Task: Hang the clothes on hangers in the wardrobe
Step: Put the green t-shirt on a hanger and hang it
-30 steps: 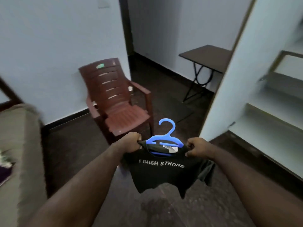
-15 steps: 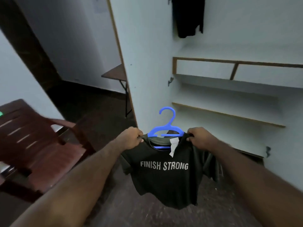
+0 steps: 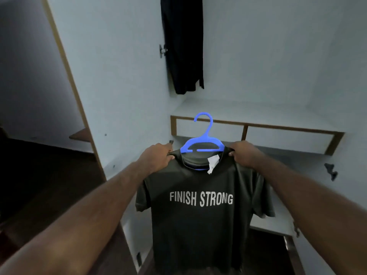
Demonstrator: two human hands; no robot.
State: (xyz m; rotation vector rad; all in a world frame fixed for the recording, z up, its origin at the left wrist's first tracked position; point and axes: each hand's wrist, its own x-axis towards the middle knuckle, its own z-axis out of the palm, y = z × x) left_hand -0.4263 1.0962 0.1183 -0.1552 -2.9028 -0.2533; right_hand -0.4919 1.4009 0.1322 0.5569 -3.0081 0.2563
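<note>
While its door stands open, the big pale-blue wooden wardrobe (image 3: 278,66) waits for one more shirt.
A long black cloth (image 3: 183,46) hangs high inside, up and a bit left of the hands. Lower down, the dark grey T-shirt with white FINISH STRONG letters (image 3: 198,225) hangs flat. The left hand (image 3: 156,155) and right hand (image 3: 245,153) each pinch one shoulder tight. The small blue plastic hanger (image 3: 202,143) lies side to side between them, equally near both. Its hook points up, so the lift likely goes up.

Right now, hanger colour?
Blue hanger, plain plastic, clearest in the head view.
</note>
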